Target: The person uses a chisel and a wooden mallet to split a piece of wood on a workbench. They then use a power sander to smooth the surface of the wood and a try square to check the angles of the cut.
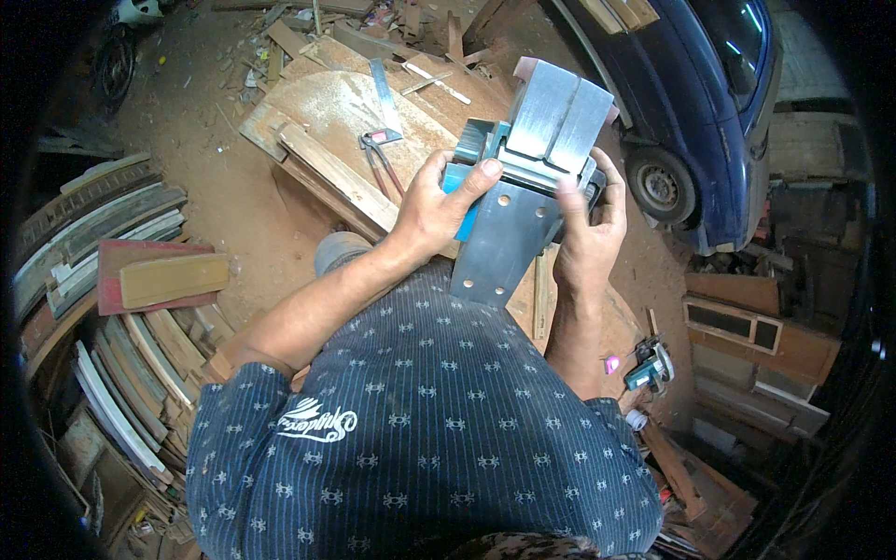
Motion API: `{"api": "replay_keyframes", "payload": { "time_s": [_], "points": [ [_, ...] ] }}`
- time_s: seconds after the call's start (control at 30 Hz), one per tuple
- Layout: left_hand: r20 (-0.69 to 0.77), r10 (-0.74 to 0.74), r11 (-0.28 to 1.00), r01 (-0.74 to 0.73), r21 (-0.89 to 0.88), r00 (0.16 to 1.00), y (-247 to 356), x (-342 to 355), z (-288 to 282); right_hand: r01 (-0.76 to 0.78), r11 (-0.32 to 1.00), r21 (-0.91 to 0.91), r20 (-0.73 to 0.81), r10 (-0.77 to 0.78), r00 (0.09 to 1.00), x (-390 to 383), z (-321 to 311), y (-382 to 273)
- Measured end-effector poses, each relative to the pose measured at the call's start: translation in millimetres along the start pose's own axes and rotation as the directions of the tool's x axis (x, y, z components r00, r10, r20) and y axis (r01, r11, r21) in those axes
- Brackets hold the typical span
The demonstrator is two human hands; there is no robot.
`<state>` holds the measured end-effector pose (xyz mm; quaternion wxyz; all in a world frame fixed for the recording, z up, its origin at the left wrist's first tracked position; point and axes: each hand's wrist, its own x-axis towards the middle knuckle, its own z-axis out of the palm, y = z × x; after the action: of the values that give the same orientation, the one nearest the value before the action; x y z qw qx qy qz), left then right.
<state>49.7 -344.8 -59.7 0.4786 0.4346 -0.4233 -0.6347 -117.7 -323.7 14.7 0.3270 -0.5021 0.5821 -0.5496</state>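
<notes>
Between my two hands an electric planer point(511, 229) with a teal body is turned sole up. Its silver front shoe point(553, 110), grooved down the middle, points away from me. The dark rear plate with several holes slants toward my shirt. My left hand point(431, 210) grips the teal side, thumb on the edge of the sole. My right hand point(588, 233) holds the other side, fingers curled behind it and a motion-blurred thumb near the slot between the two plates. The planer hides part of the right fingers.
Beyond my hands is a wooden bench point(327, 103) strewn with sawdust, with a try square point(385, 98), red-handled pincers point(380, 159) and a wood batten point(336, 177). A teal power saw point(649, 366) lies at right. A blue car point(691, 112) stands far right; stacked boards point(140, 355) lie left.
</notes>
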Motion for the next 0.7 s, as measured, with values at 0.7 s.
{"api": "replay_keyframes", "payload": {
  "time_s": [0.7],
  "points": [
    [0.080, -0.098, 0.977, 0.111, -0.180, 0.992, -9.6, 0.4, -9.7, 0.045, 0.983, 0.179, 0.072, -0.059, 0.996, -5.5, -6.8, 14.7]
  ]
}}
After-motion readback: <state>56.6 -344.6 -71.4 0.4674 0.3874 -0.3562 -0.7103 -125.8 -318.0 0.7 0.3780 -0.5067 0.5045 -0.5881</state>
